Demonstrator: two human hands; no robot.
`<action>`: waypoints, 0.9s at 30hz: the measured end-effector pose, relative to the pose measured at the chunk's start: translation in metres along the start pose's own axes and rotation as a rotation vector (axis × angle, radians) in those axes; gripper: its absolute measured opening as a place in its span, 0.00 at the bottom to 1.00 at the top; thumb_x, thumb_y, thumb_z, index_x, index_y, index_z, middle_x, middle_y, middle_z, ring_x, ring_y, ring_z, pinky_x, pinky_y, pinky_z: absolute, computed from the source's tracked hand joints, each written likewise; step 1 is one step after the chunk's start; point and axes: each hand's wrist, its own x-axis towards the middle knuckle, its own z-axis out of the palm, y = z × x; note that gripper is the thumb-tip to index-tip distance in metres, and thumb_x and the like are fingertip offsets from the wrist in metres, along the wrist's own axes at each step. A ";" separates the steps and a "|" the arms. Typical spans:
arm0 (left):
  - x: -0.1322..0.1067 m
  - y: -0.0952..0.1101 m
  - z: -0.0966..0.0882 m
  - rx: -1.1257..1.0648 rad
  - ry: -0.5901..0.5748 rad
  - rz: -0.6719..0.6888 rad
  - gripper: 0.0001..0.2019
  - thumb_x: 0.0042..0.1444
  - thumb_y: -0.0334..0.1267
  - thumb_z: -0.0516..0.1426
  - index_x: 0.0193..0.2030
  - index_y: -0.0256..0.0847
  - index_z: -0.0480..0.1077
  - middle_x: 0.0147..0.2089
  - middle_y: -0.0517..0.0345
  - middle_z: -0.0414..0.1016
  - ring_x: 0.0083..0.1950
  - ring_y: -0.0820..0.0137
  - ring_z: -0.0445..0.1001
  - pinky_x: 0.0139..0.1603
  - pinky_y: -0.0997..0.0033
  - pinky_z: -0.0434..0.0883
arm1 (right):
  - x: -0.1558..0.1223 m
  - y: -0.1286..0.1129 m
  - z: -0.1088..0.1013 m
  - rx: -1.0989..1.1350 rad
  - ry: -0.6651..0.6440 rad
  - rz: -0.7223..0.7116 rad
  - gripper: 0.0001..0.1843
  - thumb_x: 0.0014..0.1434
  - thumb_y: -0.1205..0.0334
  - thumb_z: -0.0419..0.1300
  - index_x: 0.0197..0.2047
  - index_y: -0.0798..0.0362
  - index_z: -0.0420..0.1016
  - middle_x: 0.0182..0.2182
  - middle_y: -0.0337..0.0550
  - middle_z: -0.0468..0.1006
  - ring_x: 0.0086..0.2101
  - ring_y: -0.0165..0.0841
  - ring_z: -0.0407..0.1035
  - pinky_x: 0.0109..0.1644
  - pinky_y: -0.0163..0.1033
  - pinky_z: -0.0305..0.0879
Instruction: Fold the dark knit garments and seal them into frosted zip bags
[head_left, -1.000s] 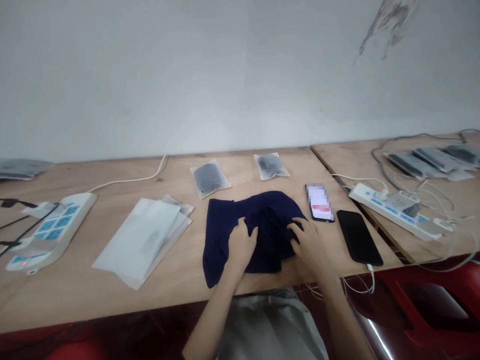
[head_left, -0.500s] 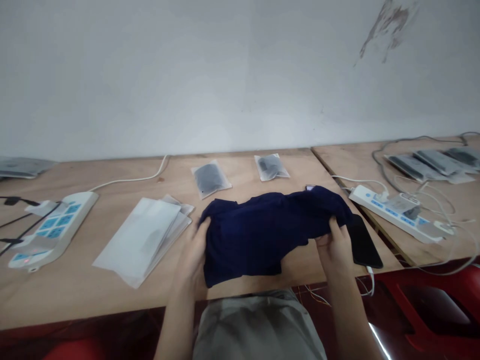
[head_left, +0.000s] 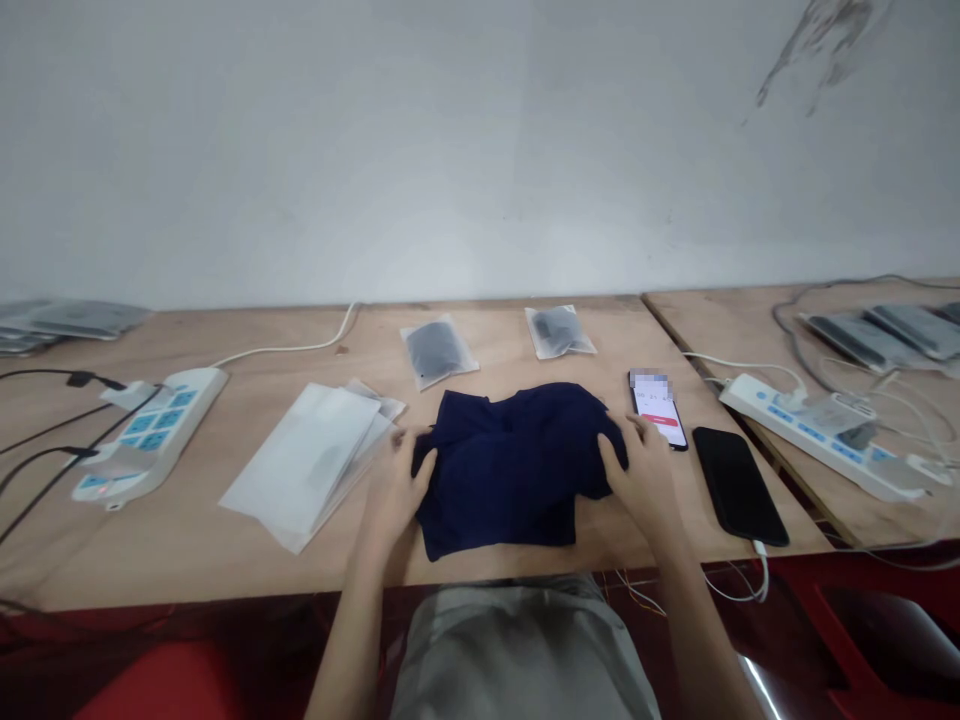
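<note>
A dark navy garment (head_left: 510, 460) lies on the wooden table in front of me, folded over and wrinkled, so its exact kind is unclear. At its left edge my left hand (head_left: 397, 480) grips the cloth, thumb on top. My right hand (head_left: 641, 475) has the right edge bunched between thumb and fingers. Just left of my left hand lies a stack of frosted plastic bags (head_left: 304, 460). Beyond my right fingertips is a phone with a lit screen (head_left: 660, 412), and a dark-screened phone (head_left: 739, 485) on a white cable lies farther right.
Two small frosted packets with dark contents, a left packet (head_left: 437, 352) and a right packet (head_left: 560, 332), lie near the wall. A left power strip (head_left: 157, 435) and a right power strip (head_left: 825, 440) trail cables. Packaged items (head_left: 862, 340) sit far right. A gap (head_left: 720, 390) separates two tabletops.
The garment has come down flatter onto the table, and its right part is drawn in. My right hand has shifted left and slightly up, uncovering the lit phone. The view has turned slightly left.
</note>
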 end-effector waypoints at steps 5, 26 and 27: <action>0.005 0.000 0.010 0.184 0.018 0.181 0.15 0.63 0.43 0.54 0.54 0.44 0.70 0.61 0.46 0.69 0.67 0.53 0.62 0.65 0.46 0.63 | 0.048 0.016 0.028 -0.013 -0.234 -0.288 0.21 0.64 0.61 0.48 0.56 0.51 0.73 0.58 0.57 0.70 0.59 0.49 0.62 0.62 0.60 0.60; -0.002 0.013 -0.035 -0.052 0.228 0.128 0.11 0.64 0.36 0.51 0.45 0.44 0.74 0.45 0.54 0.76 0.47 0.66 0.73 0.51 0.65 0.69 | 0.009 -0.026 -0.102 0.182 -0.018 -0.248 0.07 0.61 0.57 0.60 0.41 0.46 0.76 0.37 0.42 0.80 0.40 0.39 0.74 0.46 0.45 0.69; -0.003 0.016 -0.038 -0.076 0.235 0.128 0.10 0.64 0.37 0.51 0.44 0.43 0.74 0.45 0.55 0.76 0.48 0.66 0.73 0.52 0.65 0.69 | 0.007 -0.026 -0.105 0.151 -0.052 -0.241 0.08 0.62 0.55 0.59 0.42 0.45 0.77 0.38 0.42 0.80 0.40 0.40 0.74 0.44 0.45 0.69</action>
